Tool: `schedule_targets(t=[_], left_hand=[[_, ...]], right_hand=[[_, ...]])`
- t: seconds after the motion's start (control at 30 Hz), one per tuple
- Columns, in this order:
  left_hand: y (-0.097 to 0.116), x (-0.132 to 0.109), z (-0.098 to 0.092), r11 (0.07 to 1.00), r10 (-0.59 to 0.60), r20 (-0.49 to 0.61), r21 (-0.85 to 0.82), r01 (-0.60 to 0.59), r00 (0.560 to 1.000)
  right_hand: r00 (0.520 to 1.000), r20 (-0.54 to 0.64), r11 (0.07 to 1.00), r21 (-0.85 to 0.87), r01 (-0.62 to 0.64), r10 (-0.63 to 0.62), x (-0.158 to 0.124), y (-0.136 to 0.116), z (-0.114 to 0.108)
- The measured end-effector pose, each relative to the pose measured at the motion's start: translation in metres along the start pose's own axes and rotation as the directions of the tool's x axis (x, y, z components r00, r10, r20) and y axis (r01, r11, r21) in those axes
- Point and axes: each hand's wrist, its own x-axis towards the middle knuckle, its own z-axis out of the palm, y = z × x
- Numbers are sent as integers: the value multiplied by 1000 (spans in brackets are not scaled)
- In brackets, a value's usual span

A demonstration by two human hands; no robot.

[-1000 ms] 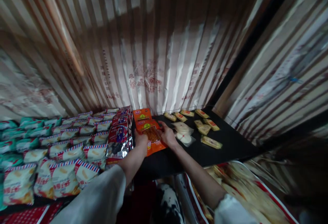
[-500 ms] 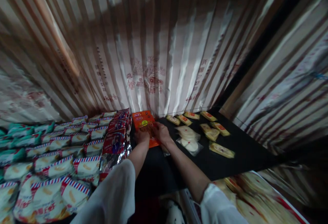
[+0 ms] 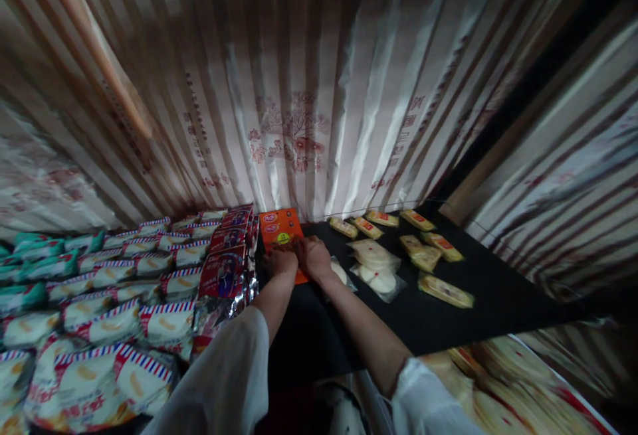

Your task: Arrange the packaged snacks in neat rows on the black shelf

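An orange snack packet [image 3: 282,228] lies on the black shelf [image 3: 448,315], near the back curtain. Both hands rest on its near end. My left hand [image 3: 282,261] is curled on the packet's left side, and my right hand [image 3: 315,255] is curled on its right side, fingers pressed down on it. A clear bag of pale round wafers [image 3: 375,263] lies just right of my right hand. A row of red and silver packets [image 3: 226,257] stands against the orange packet's left edge.
Several red-striped white snack bags [image 3: 124,289] fill the shelf's left half, with teal bags [image 3: 34,256] further left. Small yellow wrapped bars [image 3: 433,256] lie scattered at the back right. A striped curtain [image 3: 299,89] hangs behind. A printed box [image 3: 503,388] sits below right.
Both hands have pushed the orange packet away from me towards the curtain, until it sits over the other orange packet at the back. The view has shifted slightly.
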Motion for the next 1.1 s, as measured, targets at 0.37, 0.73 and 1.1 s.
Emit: schedule_targets(t=[0.37,0.73,1.1], left_hand=[[7,-3,-3,993,-118,15,15,118,993],[7,2,1,995,-94,22,-21,95,995],[17,-32,-18,985,55,45,-165,-47,997]], right_hand=[[999,4,999,-29,-38,38,-1,-3,-2],[999,-24,999,-10,-44,44,2,4,9],[980,-196,994,100,34,-14,-15,10,2]])
